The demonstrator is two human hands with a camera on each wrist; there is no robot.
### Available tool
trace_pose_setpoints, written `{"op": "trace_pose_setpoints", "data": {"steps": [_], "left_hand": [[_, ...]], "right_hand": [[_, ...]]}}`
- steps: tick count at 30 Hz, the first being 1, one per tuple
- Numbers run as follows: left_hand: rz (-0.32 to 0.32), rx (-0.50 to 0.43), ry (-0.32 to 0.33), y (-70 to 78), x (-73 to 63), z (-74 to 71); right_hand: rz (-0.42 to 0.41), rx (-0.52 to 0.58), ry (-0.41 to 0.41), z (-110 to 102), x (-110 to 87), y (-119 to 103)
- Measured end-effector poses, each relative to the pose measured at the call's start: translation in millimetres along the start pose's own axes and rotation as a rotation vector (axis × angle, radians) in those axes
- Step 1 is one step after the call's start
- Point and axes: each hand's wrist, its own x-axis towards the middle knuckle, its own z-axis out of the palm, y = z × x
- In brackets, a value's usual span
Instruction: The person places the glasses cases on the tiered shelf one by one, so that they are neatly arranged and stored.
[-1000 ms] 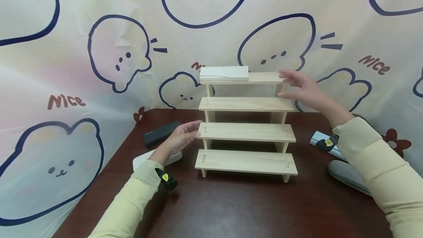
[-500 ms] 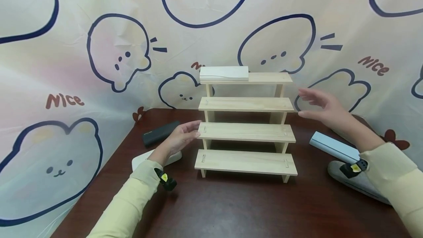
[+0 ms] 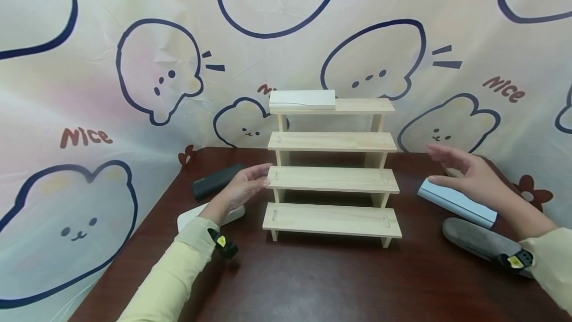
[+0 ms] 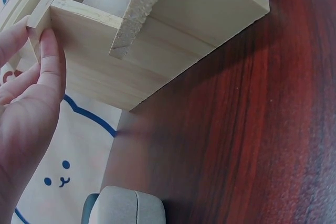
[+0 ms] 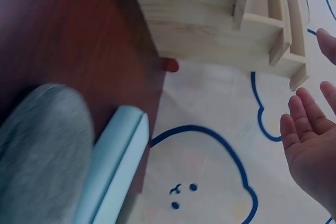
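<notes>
A stepped wooden shelf (image 3: 332,179) of pale boards stands mid-table in the head view. My left hand (image 3: 245,185) pinches the left end of one of its boards; in the left wrist view the fingers (image 4: 51,59) and thumb lie on either side of the board end. On the top board's left half lies a white glasses case (image 3: 301,99). My right hand (image 3: 475,178), fingers extended and thumb apart, hovers near a light blue glasses case (image 3: 451,202) and holds nothing. A grey glasses case (image 3: 478,242) lies in front of the blue one, partly behind the right wrist camera.
Left of the shelf lie a black case (image 3: 216,181) and a white case (image 3: 189,217), the latter partly covered by the left forearm. Behind the right hand, a beige item (image 3: 453,172) is mostly hidden. A cartoon-printed cloth (image 3: 277,53) hangs behind the dark wooden table (image 3: 313,277).
My right hand has moved away from the shelf's top right end, rightward and down toward the light blue glasses case. The left hand has kept its place on the shelf.
</notes>
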Motion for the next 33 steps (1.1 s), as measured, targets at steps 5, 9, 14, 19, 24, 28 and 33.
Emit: {"op": "trace_pose_setpoints", "data": {"steps": [5, 9, 14, 19, 24, 28, 33], "left_hand": [[-0.002, 0.002, 0.000, 0.3, 0.2, -0.5], [-0.004, 0.015, -0.004, 0.0, 0.3, -0.6], [-0.009, 0.028, 0.003, 0.0, 0.0, -0.4], [-0.002, 0.016, -0.004, 1.6, -0.7, -0.5], [0.001, 0.015, -0.009, 2.3, -0.5, 0.0], [-0.003, 0.011, -0.009, 2.5, -0.3, 0.5], [-0.002, 0.025, -0.004, 2.7, -0.7, 0.6]], "right_hand": [[0.033, -0.017, 0.010, -4, -15.6, 10], [0.058, -0.019, -0.002, -8, -28.0, 22], [0.118, -0.071, -0.031, -9, -42.0, 36], [0.100, -0.074, -0.020, -9, -57.1, 53], [0.055, -0.043, -0.011, -11, -72.8, 71], [0.098, -0.061, -0.017, -13, -84.7, 83], [0.152, -0.096, -0.051, -14, -96.1, 96]]}}
